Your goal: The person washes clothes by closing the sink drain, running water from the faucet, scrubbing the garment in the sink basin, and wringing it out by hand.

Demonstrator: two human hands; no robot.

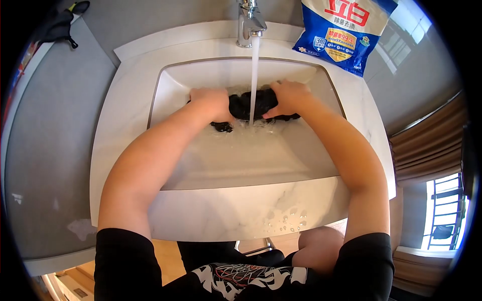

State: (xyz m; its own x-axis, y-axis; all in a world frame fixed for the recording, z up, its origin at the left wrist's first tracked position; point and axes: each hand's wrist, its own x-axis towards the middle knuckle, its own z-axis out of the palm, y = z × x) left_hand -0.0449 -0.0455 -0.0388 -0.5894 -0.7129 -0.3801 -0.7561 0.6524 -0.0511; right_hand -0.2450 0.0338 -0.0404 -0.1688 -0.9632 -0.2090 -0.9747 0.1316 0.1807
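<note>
**Supervisor:** Where was the article found?

**Inspector:** The black cloth (pixel 240 107) lay bunched at the rear of the washbasin (pixel 246 163), in water, with the stream (pixel 254 67) from the chrome tap (pixel 245 27) falling across its middle (suds, if any, could not be told from churned water).

**Supervisor:** State of the hands?

**Inspector:** The left hand (pixel 213 103) was on the cloth's left end, back uppermost; its fingertips were hidden, so I could not tell how far they were closed. The right hand (pixel 290 95) gripped the right end, thumb on the near side, fingers on the far side.

**Supervisor:** Progress?

**Inspector:** Part way, in my judgement. The tap was open and the cloth wet. Outstanding: the cloth had not been lifted clear of the water, nor the tap shut off.

**Supervisor:** And the 立白 detergent bag (pixel 344 37)?

**Inspector:** It stood on the right rear of the countertop (pixel 241 213), untouched by either hand. Its top was out of view; whether any had been used could not be established.
</note>
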